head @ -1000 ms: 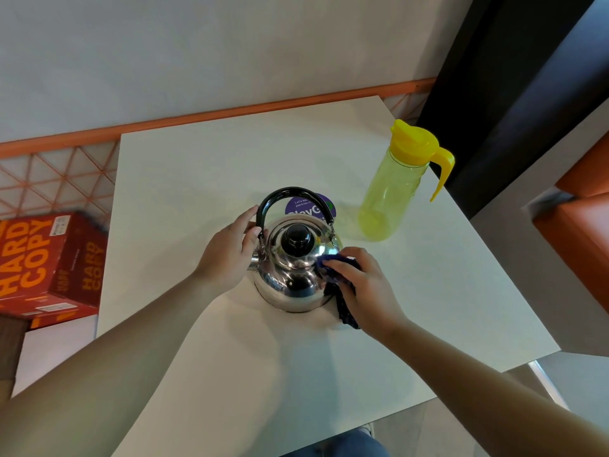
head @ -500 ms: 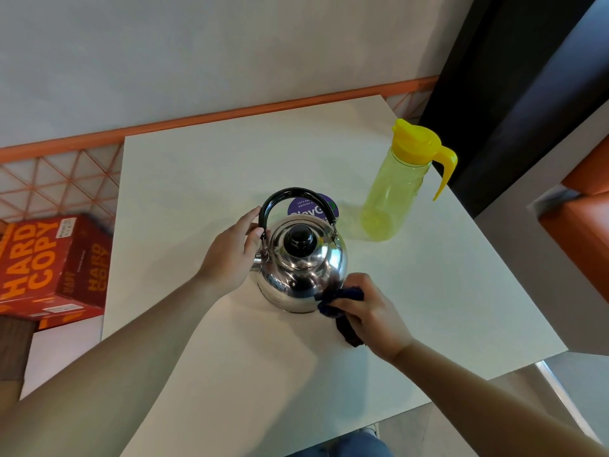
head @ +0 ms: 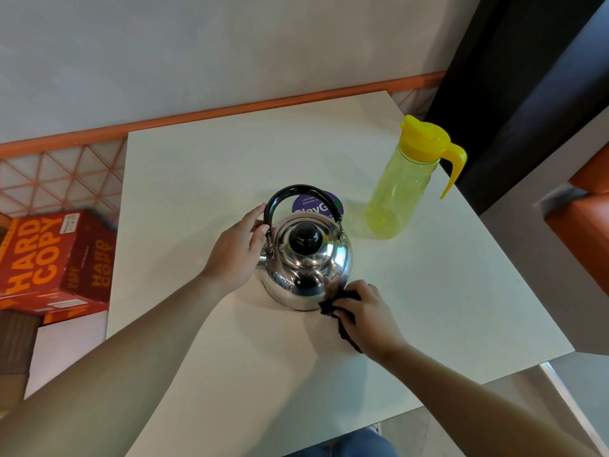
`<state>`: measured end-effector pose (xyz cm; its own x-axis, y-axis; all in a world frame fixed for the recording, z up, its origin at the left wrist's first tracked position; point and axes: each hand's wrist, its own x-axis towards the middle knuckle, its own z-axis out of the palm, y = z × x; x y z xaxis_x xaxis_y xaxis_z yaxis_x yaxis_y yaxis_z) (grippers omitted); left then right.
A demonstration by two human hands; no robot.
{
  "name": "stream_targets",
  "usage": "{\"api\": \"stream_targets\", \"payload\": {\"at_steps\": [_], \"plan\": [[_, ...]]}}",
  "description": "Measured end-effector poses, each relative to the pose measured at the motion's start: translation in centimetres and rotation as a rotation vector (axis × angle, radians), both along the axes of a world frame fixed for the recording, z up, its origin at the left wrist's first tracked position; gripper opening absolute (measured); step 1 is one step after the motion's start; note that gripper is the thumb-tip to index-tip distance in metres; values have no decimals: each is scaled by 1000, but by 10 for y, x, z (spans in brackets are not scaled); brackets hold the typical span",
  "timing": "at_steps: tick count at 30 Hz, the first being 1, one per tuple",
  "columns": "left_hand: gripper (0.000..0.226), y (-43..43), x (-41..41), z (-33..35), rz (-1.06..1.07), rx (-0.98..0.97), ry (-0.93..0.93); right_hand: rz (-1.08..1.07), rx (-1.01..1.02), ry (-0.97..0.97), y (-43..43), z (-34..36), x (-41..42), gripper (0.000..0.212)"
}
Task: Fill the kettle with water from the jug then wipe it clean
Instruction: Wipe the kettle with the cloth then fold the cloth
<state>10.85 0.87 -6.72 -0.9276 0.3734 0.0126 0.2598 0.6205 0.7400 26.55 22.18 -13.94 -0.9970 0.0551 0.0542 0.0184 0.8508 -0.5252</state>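
Note:
A shiny steel kettle (head: pixel 304 268) with a black handle and black lid knob stands mid-table on the white table (head: pixel 197 166). My left hand (head: pixel 235 250) rests against its left side by the handle's base, steadying it. My right hand (head: pixel 364 313) grips a dark blue cloth (head: pixel 333 305) and presses it against the kettle's lower right front. The yellow-green jug (head: pixel 405 189) with a yellow lid and handle stands upright to the right, looking almost empty.
A round purple sticker (head: pixel 318 206) lies on the table just behind the kettle. A red "HARD COPY" box (head: pixel 56 262) sits on the floor at the left. An orange seat (head: pixel 583 222) is at the right, and a wall runs along the table's far edge.
My right hand has slid the cloth down from the kettle's upper right shoulder to its lower front. The left hand has stayed by the handle.

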Motion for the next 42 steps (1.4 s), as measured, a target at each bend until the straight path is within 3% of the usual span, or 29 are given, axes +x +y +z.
{"api": "stream_targets", "payload": {"at_steps": [2, 4, 9, 15, 24, 32, 36, 42], "plan": [[43, 0, 0, -1, -2, 0, -7, -147, -128, -14, 5, -1, -6, 10], [43, -1, -1, -2, -2, 4, -7, -246, -206, -21, 7, -2, -8, 22], [42, -2, -2, -5, -2, 8, -2, -239, -273, -28, -19, -9, 2, 39], [43, -2, -1, -4, -7, 10, 4, -316, -259, -3, -1, -7, -8, 37], [43, -2, -2, -5, -6, 12, 1, -267, -264, 7, 12, -3, -19, 34], [43, -2, -3, -5, -1, -8, 0, -307, -345, 228, 31, 45, -42, 23], [43, -2, -2, -5, -6, -3, 10, -128, -390, 348, 4, 74, -53, 22], [44, -3, -3, -5, -6, -4, -16, 285, -75, 327, -32, 54, -28, 16]]}}
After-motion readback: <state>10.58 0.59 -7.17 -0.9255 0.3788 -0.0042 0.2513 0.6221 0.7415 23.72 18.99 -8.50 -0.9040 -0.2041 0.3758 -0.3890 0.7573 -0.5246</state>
